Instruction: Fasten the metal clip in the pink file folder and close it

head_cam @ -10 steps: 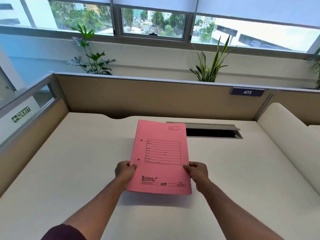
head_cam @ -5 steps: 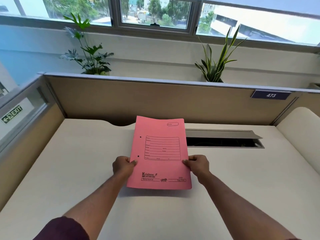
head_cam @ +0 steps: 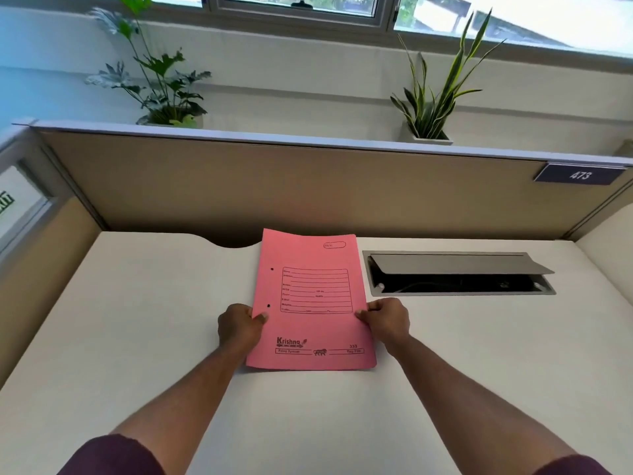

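Note:
The pink file folder (head_cam: pixel 310 299) is closed, its printed front cover facing up, with two punch holes near its left edge. It sits low over the white desk (head_cam: pixel 144 337) in the middle, a shadow under its near edge. My left hand (head_cam: pixel 239 325) grips the folder's left edge, thumb on the cover. My right hand (head_cam: pixel 387 320) grips the right edge the same way. The metal clip is hidden inside the folder.
A grey cable hatch (head_cam: pixel 459 273) stands open in the desk just right of the folder. A tan partition (head_cam: pixel 291 186) walls the desk's far side, with a "473" plate (head_cam: pixel 580 174). Two potted plants (head_cam: pixel 161 87) stand on the ledge behind.
The view has tipped down and drawn closer to the desk. The folder has sunk nearer the desktop and lies flatter, with both hands keeping the same grip on its edges.

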`<state>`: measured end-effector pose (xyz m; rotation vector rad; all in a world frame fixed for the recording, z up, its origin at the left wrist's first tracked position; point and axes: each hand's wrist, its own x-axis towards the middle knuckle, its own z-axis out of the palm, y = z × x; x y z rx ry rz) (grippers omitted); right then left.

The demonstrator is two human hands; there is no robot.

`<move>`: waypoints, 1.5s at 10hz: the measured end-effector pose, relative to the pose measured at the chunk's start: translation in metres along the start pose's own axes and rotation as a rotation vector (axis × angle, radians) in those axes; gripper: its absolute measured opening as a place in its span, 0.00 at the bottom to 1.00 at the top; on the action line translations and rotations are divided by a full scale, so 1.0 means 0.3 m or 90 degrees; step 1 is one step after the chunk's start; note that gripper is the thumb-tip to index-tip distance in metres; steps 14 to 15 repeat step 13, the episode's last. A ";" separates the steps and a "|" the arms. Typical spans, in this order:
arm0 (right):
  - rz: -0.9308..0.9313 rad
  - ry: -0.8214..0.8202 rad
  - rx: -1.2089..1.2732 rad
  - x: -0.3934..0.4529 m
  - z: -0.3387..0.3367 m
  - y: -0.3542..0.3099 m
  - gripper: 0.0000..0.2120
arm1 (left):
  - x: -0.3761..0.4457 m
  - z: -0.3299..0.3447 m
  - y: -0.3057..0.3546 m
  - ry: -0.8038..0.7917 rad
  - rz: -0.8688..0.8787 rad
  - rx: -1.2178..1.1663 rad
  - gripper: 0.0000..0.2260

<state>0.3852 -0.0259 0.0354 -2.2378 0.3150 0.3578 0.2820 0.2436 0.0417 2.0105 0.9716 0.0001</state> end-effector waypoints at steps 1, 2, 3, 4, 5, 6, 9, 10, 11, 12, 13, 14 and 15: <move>0.009 0.019 0.001 0.013 0.001 0.006 0.08 | 0.013 0.014 -0.004 0.003 0.023 0.024 0.11; 0.019 0.035 -0.005 0.015 -0.007 0.015 0.11 | 0.015 0.025 -0.014 0.017 0.040 0.045 0.14; 0.035 0.044 -0.007 0.020 -0.022 0.024 0.13 | 0.008 0.035 -0.017 0.033 0.042 0.062 0.16; 0.037 0.057 -0.021 0.021 -0.032 0.031 0.15 | -0.001 0.046 -0.008 0.040 0.050 0.092 0.16; 0.033 0.064 -0.036 0.020 -0.033 0.031 0.16 | -0.015 0.052 -0.001 0.054 0.059 0.126 0.16; 0.032 0.078 -0.052 0.020 -0.030 0.033 0.18 | -0.025 0.054 0.001 0.067 0.069 0.144 0.16; 0.016 0.071 -0.069 0.005 -0.025 0.045 0.18 | -0.041 0.063 -0.007 0.059 0.089 0.140 0.16; -0.008 0.046 -0.061 -0.008 -0.028 0.058 0.20 | -0.060 0.065 -0.006 0.025 0.087 0.179 0.17; -0.027 0.013 -0.057 -0.053 -0.045 0.055 0.23 | -0.111 0.053 0.009 -0.022 0.089 0.230 0.19; -0.060 -0.040 -0.065 -0.093 -0.067 0.058 0.28 | -0.160 0.045 0.018 -0.083 0.100 0.259 0.23; -0.104 -0.092 -0.074 -0.157 -0.096 0.047 0.29 | -0.223 0.037 0.031 -0.106 0.111 0.282 0.27; -0.104 -0.092 -0.074 -0.157 -0.096 0.047 0.29 | -0.223 0.037 0.031 -0.106 0.111 0.282 0.27; -0.104 -0.092 -0.074 -0.157 -0.096 0.047 0.29 | -0.223 0.037 0.031 -0.106 0.111 0.282 0.27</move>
